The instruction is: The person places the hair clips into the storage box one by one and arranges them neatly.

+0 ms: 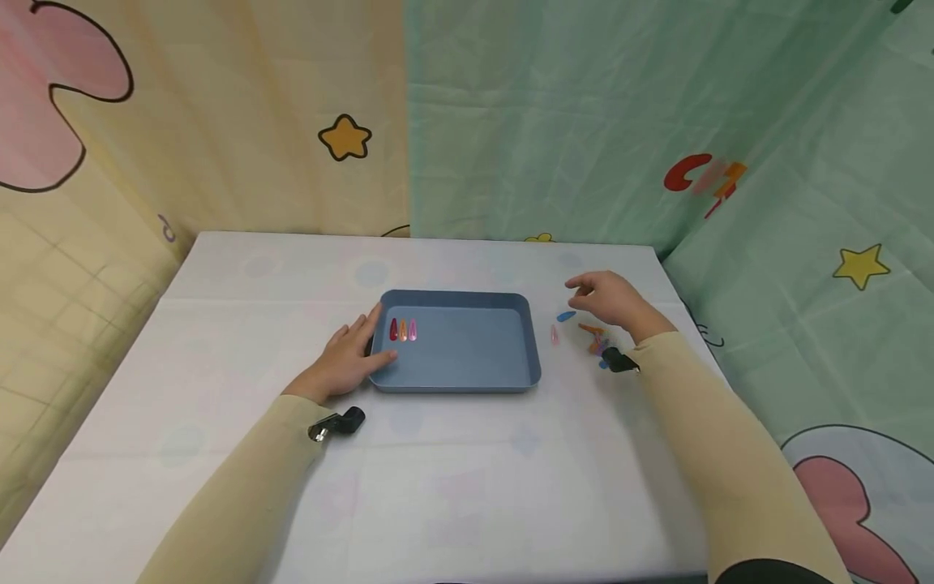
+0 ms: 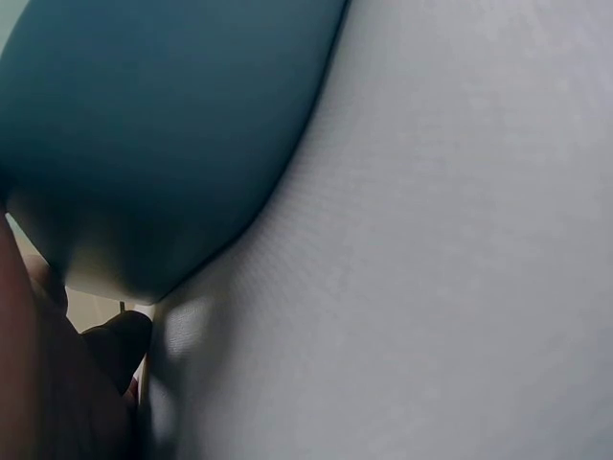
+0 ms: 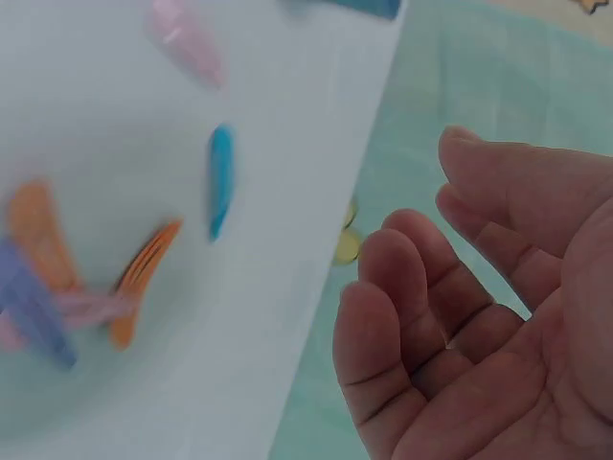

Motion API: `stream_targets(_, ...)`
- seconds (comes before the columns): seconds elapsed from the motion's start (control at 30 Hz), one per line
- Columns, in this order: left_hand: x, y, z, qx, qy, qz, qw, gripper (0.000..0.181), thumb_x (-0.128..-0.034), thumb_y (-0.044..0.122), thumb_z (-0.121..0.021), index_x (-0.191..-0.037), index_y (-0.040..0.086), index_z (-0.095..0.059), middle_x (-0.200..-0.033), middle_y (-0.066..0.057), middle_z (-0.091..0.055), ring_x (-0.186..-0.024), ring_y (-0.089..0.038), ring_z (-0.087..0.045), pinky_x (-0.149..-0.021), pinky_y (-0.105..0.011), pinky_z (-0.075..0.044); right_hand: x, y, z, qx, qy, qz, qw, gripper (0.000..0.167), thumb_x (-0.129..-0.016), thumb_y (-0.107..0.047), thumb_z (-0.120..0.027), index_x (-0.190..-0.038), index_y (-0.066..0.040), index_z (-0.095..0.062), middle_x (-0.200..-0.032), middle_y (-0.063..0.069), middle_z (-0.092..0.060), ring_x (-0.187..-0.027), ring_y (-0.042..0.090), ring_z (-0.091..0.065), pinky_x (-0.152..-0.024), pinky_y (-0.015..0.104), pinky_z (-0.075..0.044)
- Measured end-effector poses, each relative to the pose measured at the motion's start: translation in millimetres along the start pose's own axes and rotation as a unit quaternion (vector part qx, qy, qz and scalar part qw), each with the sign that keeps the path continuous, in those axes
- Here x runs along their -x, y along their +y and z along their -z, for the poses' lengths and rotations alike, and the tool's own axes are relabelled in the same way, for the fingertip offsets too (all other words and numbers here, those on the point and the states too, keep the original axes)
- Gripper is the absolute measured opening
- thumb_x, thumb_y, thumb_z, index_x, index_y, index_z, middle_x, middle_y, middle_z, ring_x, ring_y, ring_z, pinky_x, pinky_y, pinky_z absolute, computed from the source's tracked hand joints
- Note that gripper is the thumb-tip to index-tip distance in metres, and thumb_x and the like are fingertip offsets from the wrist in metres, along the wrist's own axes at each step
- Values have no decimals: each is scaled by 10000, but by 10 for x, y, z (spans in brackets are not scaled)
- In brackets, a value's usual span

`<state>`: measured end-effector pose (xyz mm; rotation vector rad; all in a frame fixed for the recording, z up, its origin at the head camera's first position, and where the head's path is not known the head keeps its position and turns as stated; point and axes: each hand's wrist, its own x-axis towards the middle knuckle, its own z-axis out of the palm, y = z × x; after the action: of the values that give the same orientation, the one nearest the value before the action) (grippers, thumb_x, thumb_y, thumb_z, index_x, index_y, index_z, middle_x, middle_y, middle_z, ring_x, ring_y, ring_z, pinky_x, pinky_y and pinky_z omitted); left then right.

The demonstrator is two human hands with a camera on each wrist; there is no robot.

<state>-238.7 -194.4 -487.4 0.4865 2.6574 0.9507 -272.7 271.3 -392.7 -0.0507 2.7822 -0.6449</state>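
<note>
The left hand (image 1: 343, 361), fingers spread, rests on the left edge of the blue tray (image 1: 467, 349), three hair clips (image 1: 403, 329) inside toward its far left corner. A wrist camera (image 1: 619, 360) partly hides loose clips (image 1: 592, 329) toward the table's (image 1: 452, 487) right edge. Just past them the right hand (image 1: 606, 300) hovers empty, fingers loosely bent, before printed curtains (image 1: 598, 146).

The left forearm (image 1: 237, 487) and right forearm (image 1: 718, 442) reached forward; the left hand (image 1: 343, 361) lay with thumb (image 1: 383, 358) spread from its fingers (image 1: 371, 322), while the right hand (image 1: 607, 300) hovered, fingers loosely bent
</note>
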Motion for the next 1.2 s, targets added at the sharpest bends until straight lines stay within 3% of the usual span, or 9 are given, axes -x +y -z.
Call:
stream_targets(0.23,9,4,5,16,5,16,10000,983,-1027,550,-600,-1711,244,37,-1779,-136,-121,-1655,-396,-45,-1337,-569,35,94,362,-5,137,-117,-298,9994,515,-1052,-243,-621,-1520,-43,-544,-1432,263,-582,-1295,429,-540,-1097,601,-504)
stream_targets(0.47,8,-14,3,-4,30,7,10000,980,-1027,565,-590,-1711,247,36,-1779,-129,-125,-1655,-392,-49,-1338,-567,29,112,541,-54,56,-444,-651,9969,546,-1038,-265,-641,-1533,-64,-531,-1498,280,-516,-1359,466,-481,-1151,641,-457)
stream_targets(0.7,11,-11,4,18,34,-22,10000,981,-1027,553,-596,-1712,234,30,-1778,-131,-124,-1654,-399,-44,-1334,-578,33,136,592,-90,-99,-618,-786,9949,559,-1029,-277,-650,-1532,-61,-533,-1485,280,-517,-1340,455,-482,-1173,638,-434)
stream_targets(0.93,13,2,0,47,73,-16,10000,967,-1030,524,-596,-1712,241,27,-1778,-129,-131,-1654,-398,-48,-1334,-575,29,161,602,-133,17,-540,-573,9969,547,-1032,-248,-648,-1521,-28,-538,-1462,302,-556,-1334,444,-534,-1179,618,-430)
stream_targets(1.2,4,15,-2,72,55,-49,9999,970,-1033,514,-601,-1712,234,32,-1778,-133,-127,-1654,-401,-44,-1333,-576,34,159,568,-193,-109,-552,-663,9962,580,-1036,-265,-639,-1555,-48,-496,-1514,309,-518,-1377,462,-508,-1208,637,-394)
